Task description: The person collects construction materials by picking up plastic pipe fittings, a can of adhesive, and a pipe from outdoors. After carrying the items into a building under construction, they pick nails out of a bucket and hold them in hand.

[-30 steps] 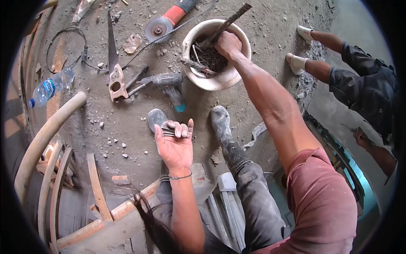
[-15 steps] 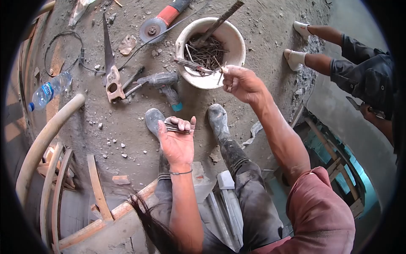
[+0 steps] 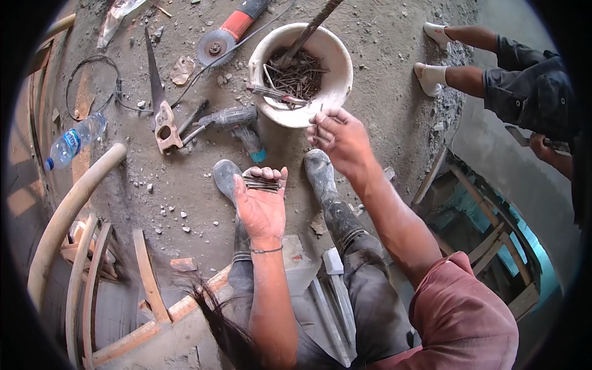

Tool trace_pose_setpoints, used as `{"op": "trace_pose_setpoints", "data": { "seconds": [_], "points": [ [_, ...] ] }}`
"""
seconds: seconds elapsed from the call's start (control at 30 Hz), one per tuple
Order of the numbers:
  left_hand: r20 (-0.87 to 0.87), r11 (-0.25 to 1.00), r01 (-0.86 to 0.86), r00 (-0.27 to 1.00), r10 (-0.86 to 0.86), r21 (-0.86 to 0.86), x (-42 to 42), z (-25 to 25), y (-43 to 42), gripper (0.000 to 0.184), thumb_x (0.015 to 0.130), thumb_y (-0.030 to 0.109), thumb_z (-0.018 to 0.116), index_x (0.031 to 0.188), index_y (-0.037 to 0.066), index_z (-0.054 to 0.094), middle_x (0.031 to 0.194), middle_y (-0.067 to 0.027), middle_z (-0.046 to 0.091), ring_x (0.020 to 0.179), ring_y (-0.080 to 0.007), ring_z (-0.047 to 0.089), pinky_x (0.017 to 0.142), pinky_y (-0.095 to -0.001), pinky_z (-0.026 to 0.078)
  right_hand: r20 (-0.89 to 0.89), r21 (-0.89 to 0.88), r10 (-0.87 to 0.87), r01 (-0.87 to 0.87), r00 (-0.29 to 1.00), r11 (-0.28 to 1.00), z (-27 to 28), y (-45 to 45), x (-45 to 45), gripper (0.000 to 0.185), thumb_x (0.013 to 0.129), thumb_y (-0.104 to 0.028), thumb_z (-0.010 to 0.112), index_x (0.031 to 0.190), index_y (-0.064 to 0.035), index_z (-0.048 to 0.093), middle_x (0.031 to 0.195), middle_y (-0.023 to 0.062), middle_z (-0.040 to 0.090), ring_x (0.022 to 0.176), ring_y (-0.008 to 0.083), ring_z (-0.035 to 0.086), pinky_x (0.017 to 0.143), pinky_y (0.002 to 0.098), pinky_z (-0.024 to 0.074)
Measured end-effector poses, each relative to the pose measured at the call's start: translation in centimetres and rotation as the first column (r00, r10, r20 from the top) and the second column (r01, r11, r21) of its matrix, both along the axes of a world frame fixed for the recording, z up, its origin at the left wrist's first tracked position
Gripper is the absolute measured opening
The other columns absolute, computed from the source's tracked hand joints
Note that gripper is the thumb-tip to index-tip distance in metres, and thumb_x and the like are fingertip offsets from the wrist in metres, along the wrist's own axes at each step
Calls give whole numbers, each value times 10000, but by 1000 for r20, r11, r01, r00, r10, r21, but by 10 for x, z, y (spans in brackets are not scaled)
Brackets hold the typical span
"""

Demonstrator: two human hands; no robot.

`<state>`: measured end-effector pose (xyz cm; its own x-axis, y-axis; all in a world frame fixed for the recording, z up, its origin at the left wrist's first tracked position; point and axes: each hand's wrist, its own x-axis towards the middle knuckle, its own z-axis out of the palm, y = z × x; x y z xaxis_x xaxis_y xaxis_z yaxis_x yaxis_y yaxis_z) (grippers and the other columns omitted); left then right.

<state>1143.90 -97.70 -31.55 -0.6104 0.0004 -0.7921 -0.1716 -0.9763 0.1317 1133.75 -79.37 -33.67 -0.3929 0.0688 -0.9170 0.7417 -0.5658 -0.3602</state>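
In the head view, my left hand [image 3: 261, 213] is palm up with its fingers curled over a small bundle of nails [image 3: 263, 184]. My right hand [image 3: 338, 135] is at the near right rim of a white bucket [image 3: 338, 92], fingertips pinched and a little blurred. A thin dark nail tip [image 3: 321, 108] shows at those fingertips. Inside the bucket lies a heap of loose nails [image 3: 296, 74], with a rod-like handle [image 3: 311, 31] leaning out. A flat tool with a worn red-and-white grip [image 3: 277, 94] rests across the bucket's near left side.
On the dirt floor left of the bucket lie a power drill [image 3: 237, 120], a handsaw [image 3: 161, 108], an angle grinder [image 3: 231, 31] with its cord, and a water bottle [image 3: 77, 139]. Curved wooden pieces [image 3: 74, 228] stand at left. Another person's legs [image 3: 465, 80] are at right.
My right hand has pulled back from over the bucket toward me, down and slightly left. My left hand still holds its nails, nearly unmoved. The view has shifted slightly.
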Motion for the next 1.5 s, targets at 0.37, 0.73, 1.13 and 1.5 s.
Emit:
{"op": "trace_pose_setpoints", "data": {
  "seconds": [0.37, 0.73, 1.13, 1.5],
  "points": [
    [35, 996, 54, 998, -52, -65, -8, 3, -7, 370, 1081, 423, 569, 850, 144, 496, 713, 39, 377, 654, -101, 384, 812, -325, 477, -36, 885, 800, -353, 599, 305, 37, -31, 13, 158, 899, -96, 726, 1031, -25, 773, 929, 175, 757, 855, 329, 747, 808, 404, 579],
    [81, 976, 158, 986, -148, -148, -7, 4, -11, 394, 1057, 473, 595, 869, 138, 509, 701, 36, 413, 647, -100, 420, 802, -324, 479, 644, 573, 659, -816, 390, -78, -139, -14, -89, 266, 846, -87, 686, 1075, 19, 769, 1164, 244, 738, 1144, 386, 705, 993, 443, 562],
    [87, 992, 65, 995, -56, -106, -15, 3, -21, 392, 1077, 471, 554, 890, 129, 526, 765, 7, 474, 724, -128, 470, 901, -381, 487, 268, 528, 695, -705, 667, 473, -61, -1, -52, 183, 924, -122, 659, 897, 45, 727, 925, 192, 765, 745, 225, 742, 706, 354, 611],
    [8, 987, 58, 998, -58, -153, -20, 5, -15, 492, 1018, 587, 590, 1039, 96, 576, 963, -57, 584, 925, -187, 576, 968, -403, 477, -149, 213, 617, -584, 773, 783, 37, -35, -10, 119, 952, -100, 714, 986, 12, 738, 861, 82, 761, 663, 95, 661, 602, 240, 524]
  ]
}}
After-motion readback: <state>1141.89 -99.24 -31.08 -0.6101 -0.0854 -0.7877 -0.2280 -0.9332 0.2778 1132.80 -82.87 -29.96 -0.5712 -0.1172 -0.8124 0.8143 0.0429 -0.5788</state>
